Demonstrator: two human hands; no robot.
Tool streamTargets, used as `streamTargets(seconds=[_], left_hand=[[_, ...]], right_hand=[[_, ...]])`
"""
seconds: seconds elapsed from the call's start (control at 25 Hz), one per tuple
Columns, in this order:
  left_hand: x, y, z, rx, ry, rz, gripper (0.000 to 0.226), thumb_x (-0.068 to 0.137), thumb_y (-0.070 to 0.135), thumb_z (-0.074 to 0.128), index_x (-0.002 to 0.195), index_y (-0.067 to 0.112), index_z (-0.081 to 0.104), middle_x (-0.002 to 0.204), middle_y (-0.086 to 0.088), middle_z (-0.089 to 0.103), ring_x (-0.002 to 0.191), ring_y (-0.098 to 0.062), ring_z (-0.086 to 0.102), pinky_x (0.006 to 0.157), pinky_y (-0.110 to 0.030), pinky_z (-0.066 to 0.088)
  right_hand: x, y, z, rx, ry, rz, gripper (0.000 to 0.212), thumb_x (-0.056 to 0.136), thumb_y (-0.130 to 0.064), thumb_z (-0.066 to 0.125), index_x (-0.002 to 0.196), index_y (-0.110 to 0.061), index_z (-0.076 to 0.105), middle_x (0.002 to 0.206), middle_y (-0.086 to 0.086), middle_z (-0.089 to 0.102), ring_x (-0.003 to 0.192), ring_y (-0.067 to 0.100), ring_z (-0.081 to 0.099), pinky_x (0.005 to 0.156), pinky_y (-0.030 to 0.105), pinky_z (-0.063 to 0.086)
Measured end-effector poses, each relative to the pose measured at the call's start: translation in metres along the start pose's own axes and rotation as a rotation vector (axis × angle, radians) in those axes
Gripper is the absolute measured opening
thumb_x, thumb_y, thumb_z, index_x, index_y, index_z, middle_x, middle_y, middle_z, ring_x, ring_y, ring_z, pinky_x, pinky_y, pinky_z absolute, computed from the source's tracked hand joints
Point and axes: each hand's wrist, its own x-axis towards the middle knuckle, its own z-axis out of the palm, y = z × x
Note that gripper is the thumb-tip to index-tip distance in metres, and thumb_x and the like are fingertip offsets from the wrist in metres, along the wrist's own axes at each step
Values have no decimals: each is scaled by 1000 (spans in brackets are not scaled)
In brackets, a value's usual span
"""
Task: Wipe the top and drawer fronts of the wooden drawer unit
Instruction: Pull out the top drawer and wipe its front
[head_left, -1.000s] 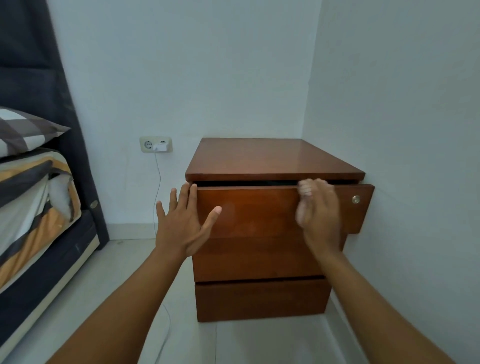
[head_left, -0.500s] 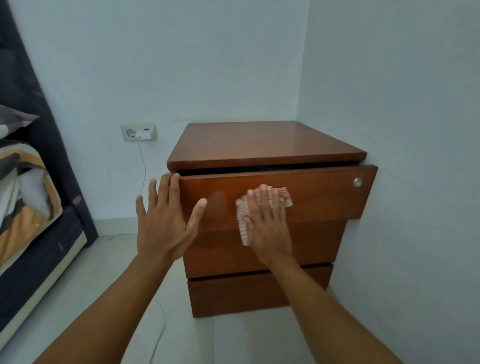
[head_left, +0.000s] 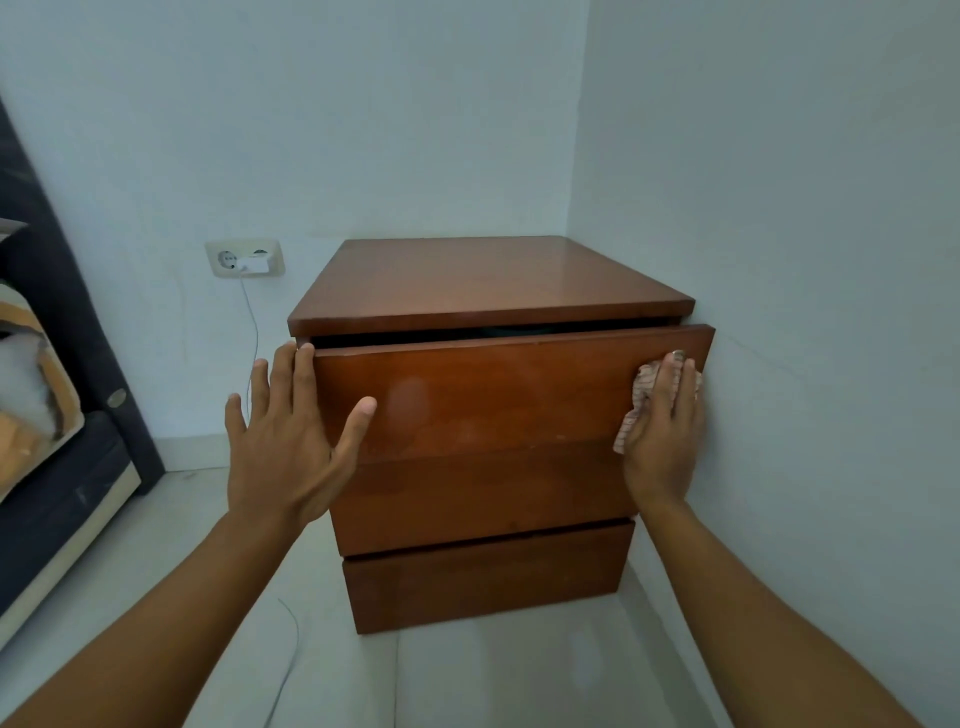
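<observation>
At the far left edge of the view a bed (head_left: 47, 415) is seen, and on the back wall a socket (head_left: 244, 258) with a thin cable hanging toward the floor. The left hand (head_left: 291, 441) is laid flat against the left end of the top drawer front (head_left: 483, 389), its fingers (head_left: 304, 374) spread, nothing being held. The drawer unit (head_left: 483, 467) is set in the corner of the room, its top drawer pulled slightly out beneath the bare top (head_left: 483, 280). At the right end of that drawer front a striped cloth (head_left: 641, 400) is pressed flat under the right hand (head_left: 662, 436), whose fingers (head_left: 670, 379) are held close together. The drawer front's long axis runs left to right, so the unwiped length probably lies leftward of the cloth; the two lower fronts (head_left: 483, 540) are judged not yet reached.
</observation>
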Motion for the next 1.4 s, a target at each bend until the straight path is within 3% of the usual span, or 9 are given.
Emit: streamTargets(seconds=[0.12,0.2,0.32,0.4,0.56,0.8,1.16,1.28,1.4], left_hand=[[-1,1,-1,9,-10,-5,95,89,82,18,161,21,12,170,-6,13,157,-34,12,122,-65,14],[-1,1,1,10,-5,-6,95,89,82,18,161,21,12,170,-6,14,156,-34,12,121,-65,15],[0,-1,2,14,-4,-2,94,90,81,19,161,21,13,170,-7,15,156,-35,13,121,-66,16],[1,-2,3,22,4,-3,94,90,81,17,161,21,13,170,-7,15,156,-35,13,121,-66,15],[1,-3,5,37,11,-1,94,89,82,15,161,22,12,170,-6,14,157,-34,12,122,-64,13],[1,-1,5,30,28,-2,95,89,83,15,161,21,14,170,-7,16,156,-35,14,122,-65,14],[-1,4,8,22,26,-28,95,89,82,18,161,20,10,171,-7,11,157,-34,9,122,-65,12],[0,7,5,18,-7,-61,96,89,83,16,162,22,4,172,-5,4,158,-33,0,122,-65,7],[-7,9,3,57,-42,-81,96,88,84,15,162,27,-8,171,-2,-9,157,-31,-11,122,-64,1]], right_hand=[[-20,-55,-9,208,107,40,45,108,-35,37,150,-22,48,145,-15,49,132,-9,43,113,34,45],[-47,-104,-4,289,-23,-186,32,106,-19,48,136,-20,58,130,-27,50,126,-19,42,110,25,44],[-87,-152,47,327,-214,-567,29,107,-18,51,132,-28,57,145,-20,52,146,11,42,117,34,42],[-104,-150,87,99,-219,-758,43,104,-20,50,147,-22,47,161,5,42,156,30,24,123,50,32],[-105,-103,100,-199,-222,-820,75,101,-27,55,165,-22,17,172,12,7,159,36,5,128,52,11],[-70,-9,67,-270,-193,-610,83,103,-23,55,165,-22,0,171,17,0,158,41,4,127,56,18],[-23,58,16,-219,-151,-131,83,101,-5,55,165,-13,2,172,18,-1,159,39,1,122,59,28],[-22,41,-2,-93,-144,-54,76,99,-2,54,163,-10,14,170,16,15,156,38,18,118,55,37],[-32,0,-27,35,-114,-96,68,89,2,61,152,-14,42,150,13,46,128,37,52,84,39,54]])
